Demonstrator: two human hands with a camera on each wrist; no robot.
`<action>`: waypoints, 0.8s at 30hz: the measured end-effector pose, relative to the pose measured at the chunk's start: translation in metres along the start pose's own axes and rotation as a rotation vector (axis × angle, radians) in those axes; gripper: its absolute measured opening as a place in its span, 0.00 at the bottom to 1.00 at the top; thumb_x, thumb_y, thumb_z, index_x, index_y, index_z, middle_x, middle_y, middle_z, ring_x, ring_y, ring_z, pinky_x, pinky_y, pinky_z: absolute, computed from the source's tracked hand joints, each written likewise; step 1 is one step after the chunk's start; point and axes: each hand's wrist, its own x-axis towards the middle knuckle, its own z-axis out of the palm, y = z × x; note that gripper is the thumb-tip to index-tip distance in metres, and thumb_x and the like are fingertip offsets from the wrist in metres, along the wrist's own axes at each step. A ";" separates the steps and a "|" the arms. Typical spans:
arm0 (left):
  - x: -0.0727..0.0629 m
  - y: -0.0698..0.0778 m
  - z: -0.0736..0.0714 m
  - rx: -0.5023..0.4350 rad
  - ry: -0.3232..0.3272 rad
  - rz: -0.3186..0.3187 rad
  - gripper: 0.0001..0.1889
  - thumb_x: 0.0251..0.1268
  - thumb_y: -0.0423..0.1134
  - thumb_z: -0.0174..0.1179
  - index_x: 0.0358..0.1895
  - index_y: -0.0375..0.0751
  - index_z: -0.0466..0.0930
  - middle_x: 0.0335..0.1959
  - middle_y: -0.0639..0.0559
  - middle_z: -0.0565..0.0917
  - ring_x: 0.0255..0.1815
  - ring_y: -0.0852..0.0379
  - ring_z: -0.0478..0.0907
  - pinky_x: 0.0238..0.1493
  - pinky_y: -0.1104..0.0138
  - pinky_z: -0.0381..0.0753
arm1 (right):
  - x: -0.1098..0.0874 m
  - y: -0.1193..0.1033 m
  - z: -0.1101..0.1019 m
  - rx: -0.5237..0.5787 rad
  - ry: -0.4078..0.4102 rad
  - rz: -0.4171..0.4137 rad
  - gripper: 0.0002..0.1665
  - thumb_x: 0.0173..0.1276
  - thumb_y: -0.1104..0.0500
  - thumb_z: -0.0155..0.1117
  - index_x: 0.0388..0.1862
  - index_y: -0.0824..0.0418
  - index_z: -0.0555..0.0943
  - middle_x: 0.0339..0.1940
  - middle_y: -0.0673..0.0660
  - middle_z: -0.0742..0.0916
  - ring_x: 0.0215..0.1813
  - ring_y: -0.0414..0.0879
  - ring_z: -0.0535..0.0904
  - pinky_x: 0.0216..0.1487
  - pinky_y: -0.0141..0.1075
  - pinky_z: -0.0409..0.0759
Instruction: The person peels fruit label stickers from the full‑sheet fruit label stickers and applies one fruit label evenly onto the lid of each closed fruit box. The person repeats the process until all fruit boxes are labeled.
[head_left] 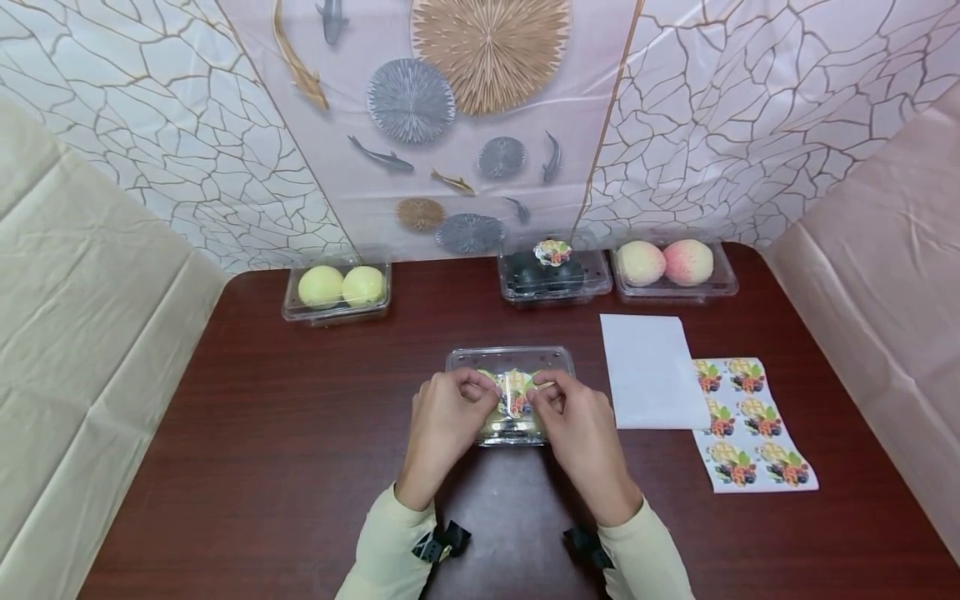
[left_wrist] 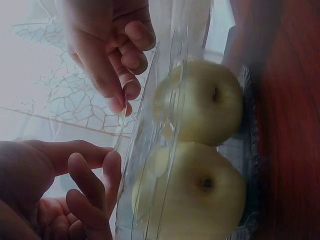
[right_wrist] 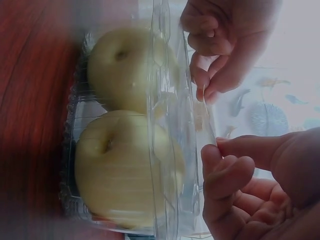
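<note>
A fruit-print sticker (head_left: 515, 393) is stretched between both hands, just above the lid of a clear plastic box (head_left: 510, 357). My left hand (head_left: 452, 414) pinches its left edge between thumb and forefinger, and my right hand (head_left: 577, 429) pinches the right edge the same way. Edge-on in the wrist views, the sticker (right_wrist: 209, 120) appears as a thin line close over the lid. Inside the shut box lie two pale yellow-green fruits, one fruit (left_wrist: 190, 190) nearer the left wrist camera and the other fruit (left_wrist: 205, 102) behind it.
Along the table's back edge stand a box of yellow fruits (head_left: 337, 300), a box of dark fruits (head_left: 555, 279) with a sticker on its lid, and a box of peaches (head_left: 675, 267). To the right, a white sheet (head_left: 652, 375) overlaps a sheet of stickers (head_left: 761, 442).
</note>
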 end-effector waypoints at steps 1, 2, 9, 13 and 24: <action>0.001 -0.001 0.000 0.006 0.002 0.003 0.01 0.58 0.39 0.72 0.33 0.49 0.92 0.21 0.65 0.88 0.24 0.65 0.82 0.33 0.60 0.79 | 0.001 0.000 0.001 -0.003 -0.001 -0.001 0.07 0.70 0.65 0.72 0.45 0.63 0.89 0.28 0.51 0.90 0.25 0.38 0.78 0.30 0.34 0.73; 0.002 -0.001 0.000 0.009 0.003 0.006 0.01 0.58 0.39 0.72 0.33 0.49 0.92 0.21 0.64 0.88 0.24 0.65 0.82 0.32 0.60 0.80 | 0.003 0.001 0.001 -0.005 -0.001 -0.003 0.07 0.70 0.65 0.72 0.45 0.63 0.89 0.28 0.52 0.90 0.25 0.39 0.78 0.29 0.34 0.73; 0.010 0.000 -0.002 0.018 -0.006 0.001 0.02 0.58 0.39 0.71 0.33 0.50 0.92 0.21 0.65 0.87 0.24 0.64 0.81 0.31 0.60 0.79 | 0.013 0.002 0.002 0.006 0.013 0.002 0.04 0.68 0.65 0.73 0.41 0.64 0.89 0.28 0.54 0.90 0.24 0.40 0.78 0.27 0.34 0.71; 0.013 0.001 -0.001 0.022 -0.010 -0.010 0.02 0.59 0.40 0.71 0.34 0.51 0.91 0.22 0.66 0.87 0.25 0.63 0.82 0.33 0.59 0.80 | 0.016 0.003 0.002 -0.005 0.015 0.017 0.03 0.68 0.64 0.73 0.39 0.63 0.89 0.28 0.54 0.90 0.26 0.42 0.80 0.30 0.36 0.72; 0.013 -0.001 -0.001 0.029 -0.018 -0.018 0.02 0.61 0.42 0.71 0.33 0.51 0.91 0.23 0.65 0.87 0.25 0.63 0.81 0.34 0.58 0.80 | 0.021 0.003 0.001 -0.039 -0.045 0.055 0.04 0.70 0.60 0.73 0.37 0.59 0.86 0.29 0.52 0.88 0.27 0.43 0.77 0.35 0.40 0.73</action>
